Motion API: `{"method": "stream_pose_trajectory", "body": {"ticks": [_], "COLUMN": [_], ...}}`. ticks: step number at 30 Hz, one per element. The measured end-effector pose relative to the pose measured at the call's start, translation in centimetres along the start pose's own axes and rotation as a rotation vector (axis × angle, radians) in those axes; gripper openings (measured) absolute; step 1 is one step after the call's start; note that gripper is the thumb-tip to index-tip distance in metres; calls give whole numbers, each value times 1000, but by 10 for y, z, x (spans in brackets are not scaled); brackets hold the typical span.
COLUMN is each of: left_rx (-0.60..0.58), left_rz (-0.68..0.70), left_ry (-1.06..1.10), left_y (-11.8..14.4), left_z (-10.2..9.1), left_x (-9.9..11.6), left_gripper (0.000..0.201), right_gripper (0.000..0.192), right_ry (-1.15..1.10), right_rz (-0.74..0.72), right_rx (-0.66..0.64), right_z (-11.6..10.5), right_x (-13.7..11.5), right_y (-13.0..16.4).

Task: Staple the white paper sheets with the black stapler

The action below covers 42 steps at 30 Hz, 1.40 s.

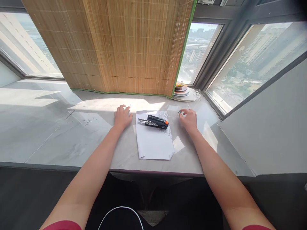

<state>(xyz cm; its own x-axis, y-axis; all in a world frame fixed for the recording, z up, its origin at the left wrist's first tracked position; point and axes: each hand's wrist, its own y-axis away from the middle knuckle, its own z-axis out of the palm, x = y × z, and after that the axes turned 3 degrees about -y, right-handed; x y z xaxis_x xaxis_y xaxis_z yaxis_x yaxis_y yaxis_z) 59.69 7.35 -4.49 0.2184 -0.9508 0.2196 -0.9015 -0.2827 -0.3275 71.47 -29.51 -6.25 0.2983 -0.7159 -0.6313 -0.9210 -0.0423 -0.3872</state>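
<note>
A black stapler [157,122] with an orange button lies across a stack of white paper sheets [154,145], its metal tray sticking out to the left. Left of the paper, my left hand [122,117] rests on the ledge with its fingers apart, holding nothing I can see. On the paper's right side, my right hand [189,119] pinches a small metallic piece [179,111] between thumb and forefinger; it looks like a short strip of staples. Dark printed lines show along the paper's upper right, and its lower corners are bent.
A bamboo blind [120,48] with green edging hangs down to the back of the tiled ledge [59,137]. Several stacked plates or discs [181,92] stand in the back right corner by the windows. A white cable [121,207] loops below the front edge.
</note>
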Motion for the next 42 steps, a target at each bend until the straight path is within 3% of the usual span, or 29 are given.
{"method": "stream_pose_trajectory", "body": {"ticks": [4,9,15,23,29,33,42], "left_rx": [-229,-301,-219,-202,-1,9,159], "left_rz": [109,52,50,31,66,74,351], "left_ry": [-83,-120,-85,-34,86,246,498], "left_y": [1,-5,-19,-21,-18,-21,-19], "left_z": [5,7,7,10,4,1,-3], "left_x": [6,8,5,4,3,-1,16], "left_gripper": [61,64,70,61,41,36,32], "right_gripper": [32,30,28,28,25,22,18], "right_ry": [-18,-27,-44,-50,-74,-99,-203], "right_rz": [-17,-34,-46,-65,-103,-139,-223], "right_rx": [-83,-110,-116,-131,-115,-112,-146], "right_z": [5,9,11,8,5,3,9], "right_x": [-10,-21,-22,-25,-30,-38,-56], "right_y": [8,16,17,17,19,22,28]}}
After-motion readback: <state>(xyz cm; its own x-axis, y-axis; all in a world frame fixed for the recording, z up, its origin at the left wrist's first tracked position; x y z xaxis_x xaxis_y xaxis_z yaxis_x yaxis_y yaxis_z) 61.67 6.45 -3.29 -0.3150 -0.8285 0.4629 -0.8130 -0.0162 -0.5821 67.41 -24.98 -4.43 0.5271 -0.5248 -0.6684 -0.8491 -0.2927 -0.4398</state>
